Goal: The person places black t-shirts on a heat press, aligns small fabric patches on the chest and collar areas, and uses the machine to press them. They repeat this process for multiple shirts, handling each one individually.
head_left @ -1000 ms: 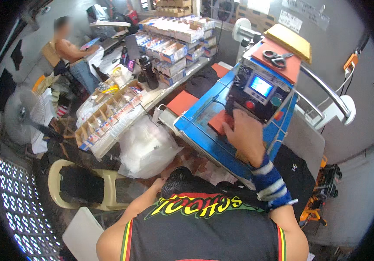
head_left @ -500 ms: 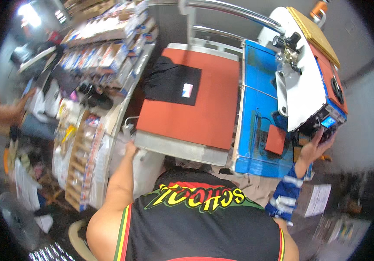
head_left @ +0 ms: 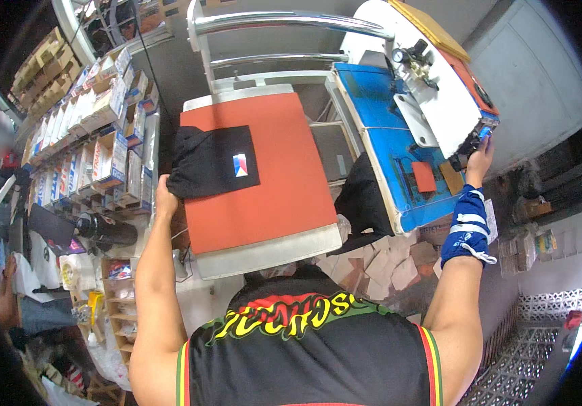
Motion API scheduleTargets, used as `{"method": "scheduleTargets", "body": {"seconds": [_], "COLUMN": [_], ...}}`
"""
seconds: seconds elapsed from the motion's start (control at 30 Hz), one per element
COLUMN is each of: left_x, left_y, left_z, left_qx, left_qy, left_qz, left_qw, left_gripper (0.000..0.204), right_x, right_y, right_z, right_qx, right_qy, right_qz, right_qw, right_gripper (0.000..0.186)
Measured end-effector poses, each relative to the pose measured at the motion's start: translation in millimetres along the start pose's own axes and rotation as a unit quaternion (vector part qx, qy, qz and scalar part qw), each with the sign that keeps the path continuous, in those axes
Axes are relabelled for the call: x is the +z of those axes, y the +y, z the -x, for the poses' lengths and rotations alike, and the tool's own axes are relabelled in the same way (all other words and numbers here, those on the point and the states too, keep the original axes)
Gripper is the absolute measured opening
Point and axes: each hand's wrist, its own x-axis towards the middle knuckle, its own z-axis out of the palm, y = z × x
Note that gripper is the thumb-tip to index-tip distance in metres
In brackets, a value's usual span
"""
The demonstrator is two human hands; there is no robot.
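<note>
A black cloth garment (head_left: pixel 203 160) with a small red, white and blue patch (head_left: pixel 240 166) lies on the orange press pad (head_left: pixel 260 216), hanging over its left edge. My left hand (head_left: pixel 165 191) grips that overhanging edge. My right hand (head_left: pixel 479 162), below a striped blue wrist wrap (head_left: pixel 467 227), has its fingers curled on the control box (head_left: pixel 482 134) at the front of the white press head (head_left: pixel 440 95). This head stands over a blue platen (head_left: pixel 372 169), where a small orange pad (head_left: pixel 423 177) lies.
Stacked small boxes (head_left: pixel 94 128), a black flask (head_left: pixel 108 230) and a wooden divided tray (head_left: pixel 118 311) line the left side. Another person's arm (head_left: pixel 8 284) shows at the far left. Chrome rails (head_left: pixel 291 20) run behind the pads; black fabric (head_left: pixel 362 196) hangs between them.
The view has swung round to centre the orange pad. My left hand has come forward and up onto the garment's edge. My right hand stays at the press's control box.
</note>
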Motion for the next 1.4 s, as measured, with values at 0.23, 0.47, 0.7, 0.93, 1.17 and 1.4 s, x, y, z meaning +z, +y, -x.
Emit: {"method": "scheduleTargets", "body": {"seconds": [0.23,0.47,0.7,0.93,1.17,1.4], "left_x": [-76.7,-111.1,-43.8,100.2,158.8,243.6], "left_y": [140.5,320.4,317.8,208.9,224.1,360.8], "left_z": [1.7,128.2,383.9,561.6,801.5,963.1], "left_qx": [0.239,0.329,0.118,-0.037,-0.420,-0.509], "left_qy": [0.077,0.082,0.433,0.670,0.803,0.724], "left_qz": [-0.010,-0.265,0.015,0.275,0.020,-0.109], "left_qw": [0.968,0.902,0.893,0.689,0.422,0.453], "left_gripper": [0.042,0.022,0.045,0.045,0.024,0.011], "right_x": [-10.9,116.4,64.7,-99.5,-109.6,-156.9], "right_y": [-50.8,-321.5,-420.0,-477.3,-494.6,-472.5], "right_z": [-9.0,194.9,356.6,413.3,452.6,544.3], "right_qx": [0.096,-0.335,-0.321,-0.242,-0.487,-0.625], "right_qy": [-0.026,-0.380,-0.647,-0.796,-0.712,-0.701], "right_qz": [0.017,-0.246,-0.450,-0.553,-0.502,-0.342], "right_qw": [0.995,0.826,0.525,0.044,0.064,0.028], "right_gripper": [0.042,0.053,0.028,0.035,0.038,0.024]}}
